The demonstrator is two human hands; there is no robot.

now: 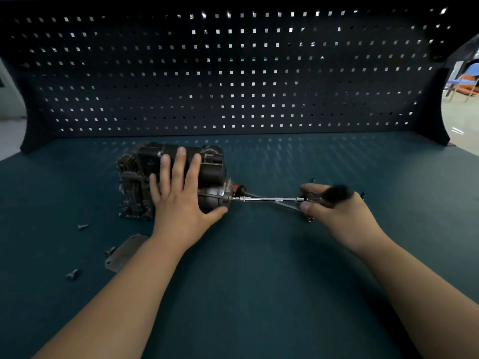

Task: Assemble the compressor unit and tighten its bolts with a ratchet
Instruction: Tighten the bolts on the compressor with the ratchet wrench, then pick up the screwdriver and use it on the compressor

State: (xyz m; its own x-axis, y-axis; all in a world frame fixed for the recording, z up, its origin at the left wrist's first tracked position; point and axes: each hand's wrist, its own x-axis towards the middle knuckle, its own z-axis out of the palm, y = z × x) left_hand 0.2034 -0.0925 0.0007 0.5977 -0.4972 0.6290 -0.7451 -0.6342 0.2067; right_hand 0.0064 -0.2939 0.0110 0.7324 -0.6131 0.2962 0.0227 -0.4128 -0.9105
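A dark metal compressor unit (pixel 140 174) lies on its side at the left middle of the green bench top. My left hand (pixel 178 193) presses flat on its top, fingers spread, thumb against its rounded silver end (pixel 215 198). My right hand (pixel 334 211) grips the blurred black handle of a ratchet (pixel 337 194). Its chrome extension bar (pixel 272 200) runs level to the left and meets a bolt on the compressor's right end face.
Loose bolts (pixel 83 226) (pixel 72 274) and a flat grey cover plate (pixel 127 252) lie at the front left of the compressor. More small bolts (pixel 309 218) lie near my right hand. A dark pegboard (pixel 233 73) walls off the bench's back.
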